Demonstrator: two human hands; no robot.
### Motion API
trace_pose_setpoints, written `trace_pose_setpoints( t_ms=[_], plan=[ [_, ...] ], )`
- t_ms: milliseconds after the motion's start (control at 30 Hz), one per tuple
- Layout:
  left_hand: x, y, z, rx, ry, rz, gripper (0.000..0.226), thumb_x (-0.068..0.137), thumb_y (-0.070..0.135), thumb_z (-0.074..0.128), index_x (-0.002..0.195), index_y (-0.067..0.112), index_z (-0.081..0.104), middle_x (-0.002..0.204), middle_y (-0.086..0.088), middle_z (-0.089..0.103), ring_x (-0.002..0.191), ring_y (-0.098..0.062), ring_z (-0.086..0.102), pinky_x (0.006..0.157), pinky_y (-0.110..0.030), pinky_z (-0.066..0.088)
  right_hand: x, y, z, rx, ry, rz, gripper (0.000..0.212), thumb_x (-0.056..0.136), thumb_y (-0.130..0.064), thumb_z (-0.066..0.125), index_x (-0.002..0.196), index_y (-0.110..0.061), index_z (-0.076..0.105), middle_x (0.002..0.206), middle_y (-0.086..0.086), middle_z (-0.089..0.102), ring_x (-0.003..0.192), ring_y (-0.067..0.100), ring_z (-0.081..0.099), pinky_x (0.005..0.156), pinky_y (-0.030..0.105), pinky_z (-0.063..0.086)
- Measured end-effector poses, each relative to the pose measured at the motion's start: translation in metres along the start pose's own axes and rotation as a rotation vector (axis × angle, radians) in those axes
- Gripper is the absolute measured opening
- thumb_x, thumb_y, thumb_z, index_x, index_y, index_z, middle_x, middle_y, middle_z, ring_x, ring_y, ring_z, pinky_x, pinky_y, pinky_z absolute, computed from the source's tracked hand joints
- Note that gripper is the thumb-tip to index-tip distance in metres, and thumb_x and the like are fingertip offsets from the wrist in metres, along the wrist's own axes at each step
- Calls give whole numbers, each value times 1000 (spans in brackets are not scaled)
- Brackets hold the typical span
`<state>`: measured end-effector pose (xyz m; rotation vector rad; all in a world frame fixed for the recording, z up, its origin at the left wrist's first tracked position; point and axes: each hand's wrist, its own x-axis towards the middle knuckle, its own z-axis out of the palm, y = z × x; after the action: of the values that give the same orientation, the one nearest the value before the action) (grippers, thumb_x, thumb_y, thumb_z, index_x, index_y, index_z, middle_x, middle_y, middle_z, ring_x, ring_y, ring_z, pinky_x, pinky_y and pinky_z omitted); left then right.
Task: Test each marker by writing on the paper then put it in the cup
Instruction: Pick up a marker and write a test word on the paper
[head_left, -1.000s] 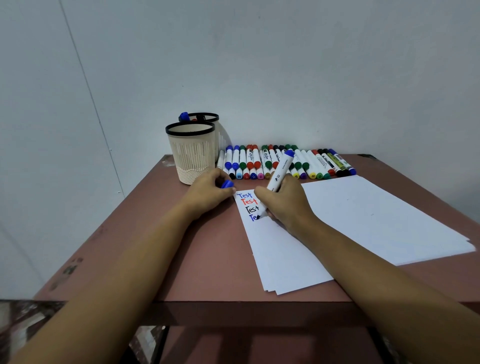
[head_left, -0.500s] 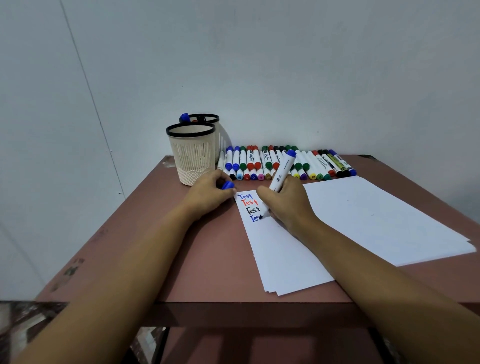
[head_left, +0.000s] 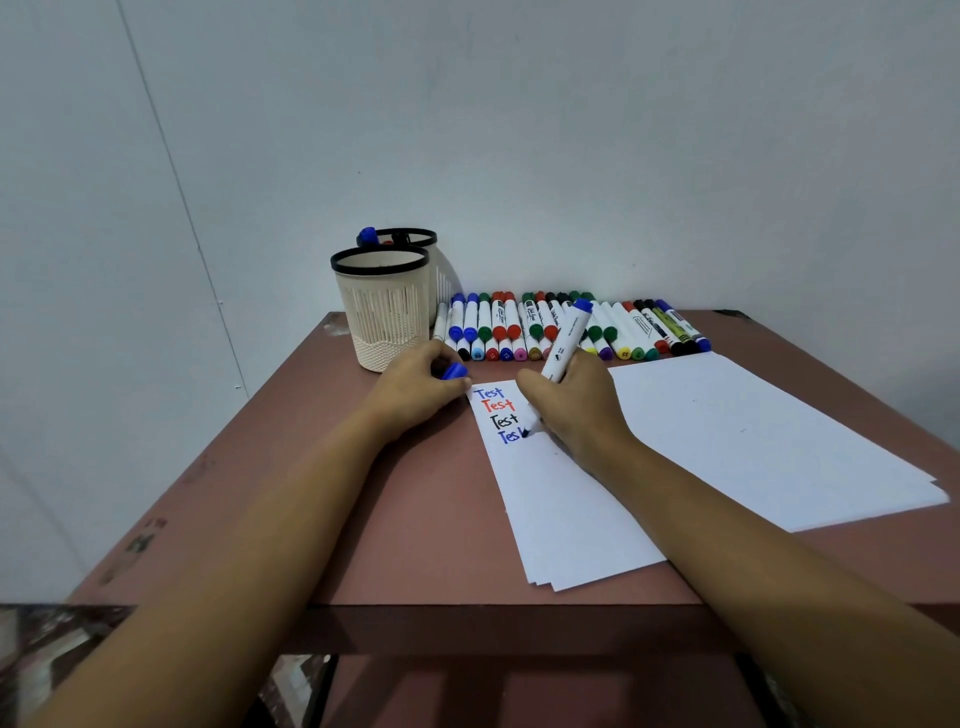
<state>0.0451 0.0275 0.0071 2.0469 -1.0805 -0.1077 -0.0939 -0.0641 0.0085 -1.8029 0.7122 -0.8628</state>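
My right hand (head_left: 576, 410) grips a white marker with a blue end (head_left: 567, 340), its tip touching the white paper (head_left: 561, 509) at the fourth written "Test" line. My left hand (head_left: 415, 387) rests at the paper's top left corner and pinches the marker's blue cap (head_left: 455, 372). A beige cup with a black rim (head_left: 382, 312) stands just behind my left hand. A second cup (head_left: 415, 239) behind it holds a blue-capped marker. A row of several capped markers (head_left: 571, 327) lies along the table's back edge.
A second stack of white paper (head_left: 769, 431) lies to the right on the brown table (head_left: 270, 467). A pale wall stands close behind the table. The table's front edge runs just under my forearms.
The fourth "Test" line has grown by some letters as my right hand moved the marker tip rightward. My left hand has stayed put with the cap.
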Motion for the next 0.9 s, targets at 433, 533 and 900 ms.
trace_pose_setpoints(
  t_ms=[433,533,900],
  plan=[
    [0,1,1,22,14,13,23,85,21,65,105,13,59,100,2,53,90,-12,50,76,-22,35,0,0,1,35,-2,16,27,82,-7,57,62,-12,39,59,3,45,50,13,49,46,24,39],
    [0,0,0,15,24,21,23,85,21,64,106,13,61,103,1,55,92,-12,50,76,-22,36,0,0,0,26,34,-2,31,83,-6,57,62,-13,35,59,0,40,54,11,45,49,24,39],
    [-6,9,3,35,71,178,33,87,26,63,119,16,58,101,6,54,90,-9,52,69,-12,37,13,-6,-10,571,3,190,22,88,-23,67,72,-10,57,57,4,54,44,9,48,47,23,39]
  ],
)
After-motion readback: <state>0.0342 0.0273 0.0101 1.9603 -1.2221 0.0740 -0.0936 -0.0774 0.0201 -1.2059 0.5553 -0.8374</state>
